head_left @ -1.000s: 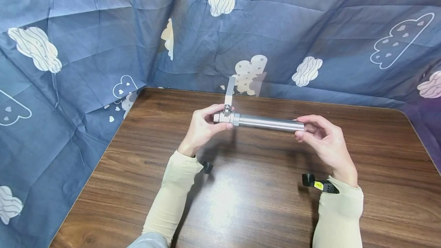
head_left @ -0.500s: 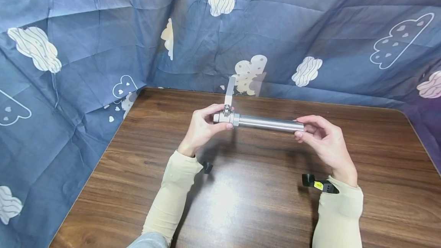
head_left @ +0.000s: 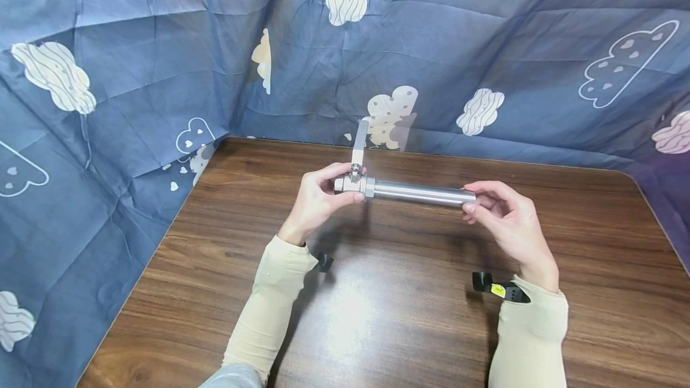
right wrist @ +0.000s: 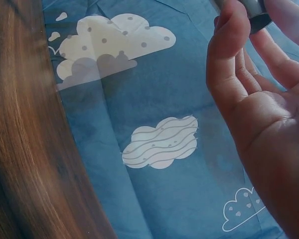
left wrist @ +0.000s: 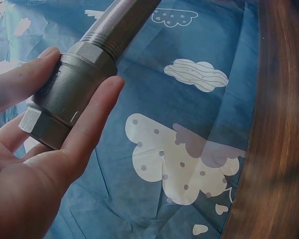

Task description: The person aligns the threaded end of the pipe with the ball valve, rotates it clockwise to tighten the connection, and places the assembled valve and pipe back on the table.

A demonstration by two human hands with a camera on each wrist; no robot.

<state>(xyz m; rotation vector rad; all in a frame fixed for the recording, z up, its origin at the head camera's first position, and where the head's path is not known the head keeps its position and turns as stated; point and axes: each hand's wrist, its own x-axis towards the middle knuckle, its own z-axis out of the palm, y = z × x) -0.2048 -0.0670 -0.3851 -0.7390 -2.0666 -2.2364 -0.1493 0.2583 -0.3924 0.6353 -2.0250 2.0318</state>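
Note:
My left hand [head_left: 321, 197] grips the body of a silver ball valve [head_left: 353, 183] between thumb and fingers. The valve's flat lever handle [head_left: 360, 141] points up and away, toward the cloth. Joined to the valve's right side is a straight steel pipe [head_left: 423, 192]; some thread shows beside the hex collar in the left wrist view, where the valve body [left wrist: 74, 84] fills the grasp. At the pipe's far end my right hand [head_left: 509, 220] pinches it with thumb and fingertips. Only the pipe's end [right wrist: 259, 20] shows in the right wrist view. Valve and pipe are held above the table.
A brown wood-grain table [head_left: 377, 334] lies beneath both hands. Behind and to the left hangs a blue cloth with cloud prints [head_left: 302, 64]. A black wrist-camera mount [head_left: 501, 288] sticks out from the right sleeve, and another black piece [head_left: 324, 262] from the left.
The fingers of my right hand shift very slightly at the pipe's end. The valve, the pipe and my left hand stay in place.

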